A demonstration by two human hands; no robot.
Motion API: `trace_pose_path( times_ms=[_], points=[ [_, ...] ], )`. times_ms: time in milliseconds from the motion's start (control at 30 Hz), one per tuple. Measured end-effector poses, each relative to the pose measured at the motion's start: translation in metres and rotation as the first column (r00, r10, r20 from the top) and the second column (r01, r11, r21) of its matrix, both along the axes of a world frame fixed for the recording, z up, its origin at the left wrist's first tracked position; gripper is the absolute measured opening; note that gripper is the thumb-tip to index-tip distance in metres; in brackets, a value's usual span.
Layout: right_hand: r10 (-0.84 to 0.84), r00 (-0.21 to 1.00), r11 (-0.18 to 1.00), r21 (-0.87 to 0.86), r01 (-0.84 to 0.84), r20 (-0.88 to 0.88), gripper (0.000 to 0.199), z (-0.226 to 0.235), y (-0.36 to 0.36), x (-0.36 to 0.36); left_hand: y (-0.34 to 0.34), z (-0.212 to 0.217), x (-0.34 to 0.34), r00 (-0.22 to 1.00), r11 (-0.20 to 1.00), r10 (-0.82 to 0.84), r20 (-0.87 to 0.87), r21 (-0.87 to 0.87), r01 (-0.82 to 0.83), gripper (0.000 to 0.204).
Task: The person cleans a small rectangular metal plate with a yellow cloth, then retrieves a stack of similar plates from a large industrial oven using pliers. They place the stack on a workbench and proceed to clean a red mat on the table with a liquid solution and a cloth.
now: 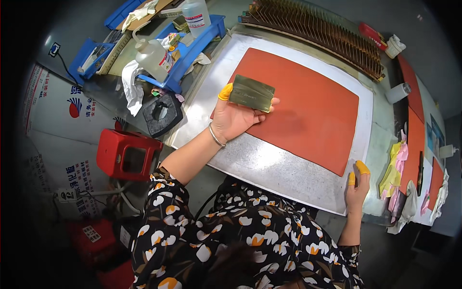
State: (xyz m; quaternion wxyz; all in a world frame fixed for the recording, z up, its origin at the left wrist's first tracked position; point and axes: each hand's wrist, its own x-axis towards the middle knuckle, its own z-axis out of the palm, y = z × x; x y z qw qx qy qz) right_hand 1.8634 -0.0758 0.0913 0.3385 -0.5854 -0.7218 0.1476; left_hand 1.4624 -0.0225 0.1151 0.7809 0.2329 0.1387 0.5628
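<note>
A thin, dark, shiny rectangular metal plate (252, 94) is held up in my left hand (235, 118). A yellow finger cot covers the thumb, which presses the plate's left edge, while fingertips show at its right edge. Below the plate lies an orange-red mat (308, 111) on a white-topped worktable (269, 161). My right hand (357, 189) rests by the table's right front corner, with yellow cots on two digits. Its fingers point upward and apart, and nothing shows between them.
A long rack (313, 33) with many upright slats stands along the back. Blue trays (180, 72) and a squeeze bottle (153, 57) are at the back left, near a black block (162, 113). A white bottle (398, 93) and coloured cloths (394, 168) lie right. A red stool (126, 154) stands left.
</note>
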Motion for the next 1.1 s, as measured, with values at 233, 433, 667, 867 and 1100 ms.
trace_pose_path(
  times_ms=[233,433,667,867,1100],
  points=[
    [0.006,0.998,1.000,0.026,-0.008,0.067,0.031,0.005,-0.001,-0.002,0.001,0.001,0.004,1.000,0.999,-0.027,0.011,-0.022,0.028,0.073],
    [-0.008,0.998,0.999,0.039,0.006,0.057,0.032,0.002,0.003,0.001,0.007,0.027,0.005,-0.187,0.785,0.607,-0.772,0.545,0.295,0.077],
    [-0.024,0.999,1.000,-0.006,0.023,-0.037,0.031,0.003,0.003,-0.005,0.013,0.023,0.010,-0.378,0.753,0.634,-0.675,0.430,0.498,0.088],
    [-0.017,0.998,0.999,0.033,0.015,0.066,0.031,0.008,0.004,-0.008,0.019,-0.004,-0.014,-0.204,0.773,0.631,-0.748,0.588,0.237,0.074],
    [-0.053,0.996,0.999,0.004,0.052,0.075,0.028,0.006,0.004,-0.006,0.034,-0.031,-0.036,0.157,0.864,0.496,-0.854,0.468,-0.186,0.034]
  ],
)
